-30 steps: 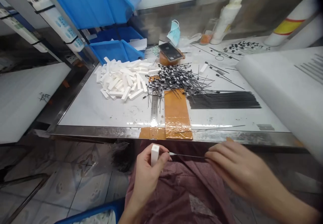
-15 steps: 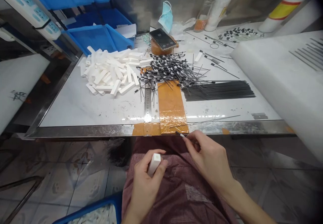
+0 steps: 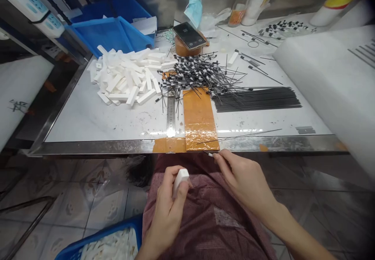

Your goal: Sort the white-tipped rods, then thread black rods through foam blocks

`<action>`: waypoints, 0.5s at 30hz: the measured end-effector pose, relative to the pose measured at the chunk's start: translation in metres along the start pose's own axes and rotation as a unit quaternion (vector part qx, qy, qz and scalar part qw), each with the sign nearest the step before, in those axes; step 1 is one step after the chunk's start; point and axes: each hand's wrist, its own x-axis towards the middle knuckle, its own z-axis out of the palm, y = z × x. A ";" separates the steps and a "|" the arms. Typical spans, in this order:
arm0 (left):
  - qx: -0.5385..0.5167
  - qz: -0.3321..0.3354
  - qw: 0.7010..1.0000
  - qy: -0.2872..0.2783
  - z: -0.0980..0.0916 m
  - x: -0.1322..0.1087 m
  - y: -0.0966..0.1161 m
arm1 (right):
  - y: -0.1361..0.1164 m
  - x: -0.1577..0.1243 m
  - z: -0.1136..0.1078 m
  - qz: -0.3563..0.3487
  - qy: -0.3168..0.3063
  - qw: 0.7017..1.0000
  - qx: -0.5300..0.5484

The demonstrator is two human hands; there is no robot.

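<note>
My left hand (image 3: 170, 201) is closed round a white block (image 3: 181, 178), its end pointing up, above my lap. My right hand (image 3: 241, 178) pinches a small white piece (image 3: 210, 155) with a thin dark tip, just below the table's front edge. Ahead of it lies an orange-brown taped strip (image 3: 199, 117), with a steel ruler (image 3: 170, 115) to its left. Behind the strip is a heap of thin black rods with black and white ends (image 3: 199, 72). White blocks (image 3: 125, 76) are piled at the left, and plain black rods (image 3: 258, 99) lie at the right.
A phone (image 3: 189, 35) rests on a tape roll (image 3: 183, 50) at the back. Blue bins (image 3: 111, 33) stand at the back left. White foam (image 3: 331, 68) covers the right side. A blue basket (image 3: 68, 248) of white pieces sits below the table.
The view has shifted slightly. My left hand has tilted the white block and its fingers have moved round it. The black end on my right hand's piece now looks like a thin tip.
</note>
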 end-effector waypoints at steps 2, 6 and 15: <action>0.023 0.044 0.999 0.007 -0.002 0.003 0.004 | -0.005 -0.002 -0.006 -0.001 -0.028 0.994 0.107; 0.043 0.102 0.994 0.020 -0.008 0.007 0.015 | -0.018 -0.008 -0.016 -0.052 -0.019 0.971 0.232; 0.195 0.226 0.953 0.048 -0.014 0.006 0.024 | -0.021 -0.011 -0.026 -0.193 0.035 0.971 0.139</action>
